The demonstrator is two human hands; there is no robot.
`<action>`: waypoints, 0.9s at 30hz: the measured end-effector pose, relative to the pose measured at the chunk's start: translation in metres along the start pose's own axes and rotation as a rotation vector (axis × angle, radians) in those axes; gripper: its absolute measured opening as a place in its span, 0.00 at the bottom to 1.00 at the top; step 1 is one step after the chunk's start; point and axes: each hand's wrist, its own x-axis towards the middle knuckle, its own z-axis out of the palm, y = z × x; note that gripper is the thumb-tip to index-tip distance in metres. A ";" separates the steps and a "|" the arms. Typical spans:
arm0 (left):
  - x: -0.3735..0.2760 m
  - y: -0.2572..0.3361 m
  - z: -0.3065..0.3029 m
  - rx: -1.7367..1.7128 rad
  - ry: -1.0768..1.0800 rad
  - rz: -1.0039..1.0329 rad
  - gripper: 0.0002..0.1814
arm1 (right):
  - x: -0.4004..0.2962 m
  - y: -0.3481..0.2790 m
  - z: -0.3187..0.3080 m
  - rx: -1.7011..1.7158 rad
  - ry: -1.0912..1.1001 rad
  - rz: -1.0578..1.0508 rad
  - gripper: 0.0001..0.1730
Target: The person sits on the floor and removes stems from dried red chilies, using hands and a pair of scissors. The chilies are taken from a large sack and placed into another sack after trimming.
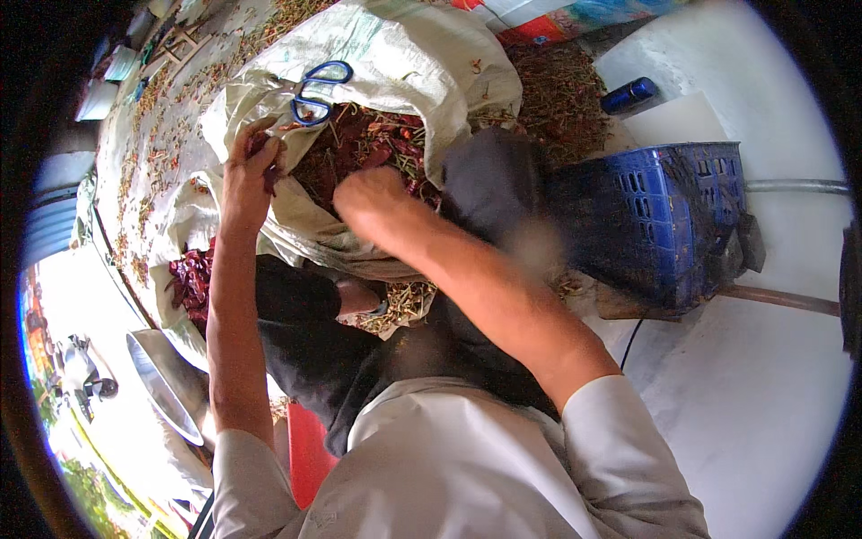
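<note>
In front of me is a white woven sack with its mouth rolled open. Dried red chilies with stems fill it. My left hand is raised over the sack's left rim, its fingers closed around dark red dried chili. My right hand reaches into the mouth of the sack, on the chilies; its fingertips are hidden, so its grip does not show. Scissors with blue handles lie on the sack's folded edge, just beyond my left hand. A second sack, beside my left forearm, holds glossy red chilies.
A blue plastic crate stands to the right, by my knee. Beyond it, a dark blue cylindrical object lies near the white wall. Cut stems are heaped behind the sack. A metal basin leans at the lower left.
</note>
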 end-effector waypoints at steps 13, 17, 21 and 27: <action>0.056 -0.066 -0.016 0.755 -0.186 -0.140 0.18 | 0.060 0.045 0.028 0.137 -0.055 0.319 0.15; 0.056 -0.120 0.001 1.311 -0.395 0.287 0.18 | 0.056 0.050 0.027 0.157 -0.097 0.329 0.14; 0.047 -0.109 0.029 1.310 -0.276 0.109 0.18 | 0.050 0.054 0.021 0.142 0.122 0.244 0.16; 0.064 -0.107 0.013 0.813 -0.295 0.048 0.24 | 0.023 0.067 -0.009 0.348 0.138 0.251 0.22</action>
